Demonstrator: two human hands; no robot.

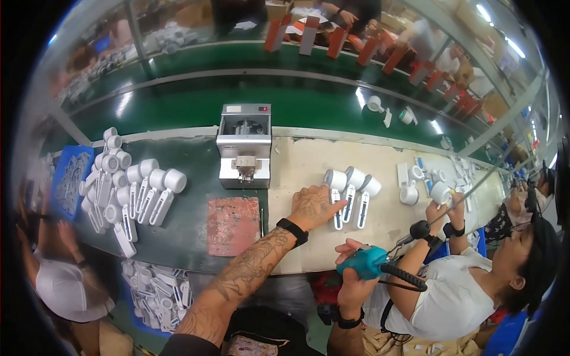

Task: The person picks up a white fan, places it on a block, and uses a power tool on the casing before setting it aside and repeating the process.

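In front of me on the cream mat, three white round-headed handheld devices [362, 209] lie side by side with their slim handles toward me. My left hand [312, 206] is at the leftmost device [337, 215], its thumb across the handle and its other fingers curled beside it; their tips are partly hidden. Nearer my body, my right hand [355, 289] is wrapped around a teal electric screwdriver [363, 262], whose front end points up to the right. A black coiled cord [404, 277] hangs from the tool.
A metal screw feeder [244, 148] stands behind a worn red pad [233, 226]. Piled white devices [122, 178] lie left, beside a blue bin [72, 178]; another full bin [155, 293] sits below the table edge. At right, a co-worker [451, 285] handles a device. A green conveyor [178, 101] runs behind.
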